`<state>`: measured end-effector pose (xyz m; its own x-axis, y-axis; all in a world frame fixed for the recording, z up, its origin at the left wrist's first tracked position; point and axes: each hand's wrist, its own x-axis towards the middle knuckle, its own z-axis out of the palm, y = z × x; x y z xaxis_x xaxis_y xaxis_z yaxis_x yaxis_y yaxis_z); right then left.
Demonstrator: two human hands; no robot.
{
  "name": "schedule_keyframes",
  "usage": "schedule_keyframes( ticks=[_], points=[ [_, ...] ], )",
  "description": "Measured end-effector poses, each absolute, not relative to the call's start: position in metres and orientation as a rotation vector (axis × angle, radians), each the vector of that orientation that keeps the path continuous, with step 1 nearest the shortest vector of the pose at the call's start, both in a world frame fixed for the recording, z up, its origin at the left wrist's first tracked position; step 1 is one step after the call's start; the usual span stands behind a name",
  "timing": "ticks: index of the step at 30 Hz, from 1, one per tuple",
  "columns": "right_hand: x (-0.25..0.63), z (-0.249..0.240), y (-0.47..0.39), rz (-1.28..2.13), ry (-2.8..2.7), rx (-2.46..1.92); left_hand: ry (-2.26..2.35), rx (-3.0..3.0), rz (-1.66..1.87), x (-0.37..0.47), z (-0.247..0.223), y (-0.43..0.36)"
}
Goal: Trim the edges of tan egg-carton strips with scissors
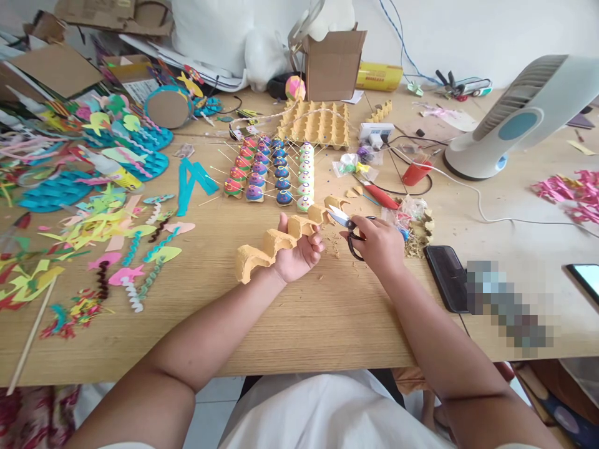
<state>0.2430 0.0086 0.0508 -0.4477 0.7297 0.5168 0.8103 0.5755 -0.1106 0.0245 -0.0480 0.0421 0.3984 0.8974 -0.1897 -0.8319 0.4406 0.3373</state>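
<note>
A strip of yellow egg carton (276, 242) with several cups lies slantwise across my left hand (299, 254), whose fingers curl up around its underside. My right hand (380, 243) grips black-handled scissors (340, 217) by the loops. Their blades point up and left and reach the strip's far end. Behind the hands stand painted carton strips: a red one (237, 168), a purple one (258, 168), a blue one (282, 171) and a white-green one (306, 178), with thin pins sticking out at the sides. Small carton crumbs lie on the wood between my hands.
Colourful paper cutouts (98, 237) spread over the left of the table (299, 330). An uncut egg tray (314, 123) and a cardboard box (334, 65) are at the back. On the right are a white fan (510, 118), a red cup (416, 171) and a black phone (446, 277).
</note>
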Motion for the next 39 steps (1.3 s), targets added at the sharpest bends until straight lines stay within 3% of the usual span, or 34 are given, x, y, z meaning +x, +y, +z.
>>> schedule_keyframes(
  ticks=[7,14,19,39],
  points=[
    [0.244,0.054,0.009,0.084,-2.19,-1.304,0.393,0.226,1.122,0.023,0.039,-0.046],
    [0.228,0.06,-0.002,1.232,-1.657,-1.127,0.659,0.511,1.16,0.03,0.038,-0.049],
    [0.218,0.059,-0.01,1.592,-1.341,-0.981,0.711,0.672,1.265,0.039,0.045,-0.052],
    [0.205,0.05,-0.015,1.743,-0.97,-0.84,0.658,0.714,1.338,0.042,0.033,-0.049]
  ],
)
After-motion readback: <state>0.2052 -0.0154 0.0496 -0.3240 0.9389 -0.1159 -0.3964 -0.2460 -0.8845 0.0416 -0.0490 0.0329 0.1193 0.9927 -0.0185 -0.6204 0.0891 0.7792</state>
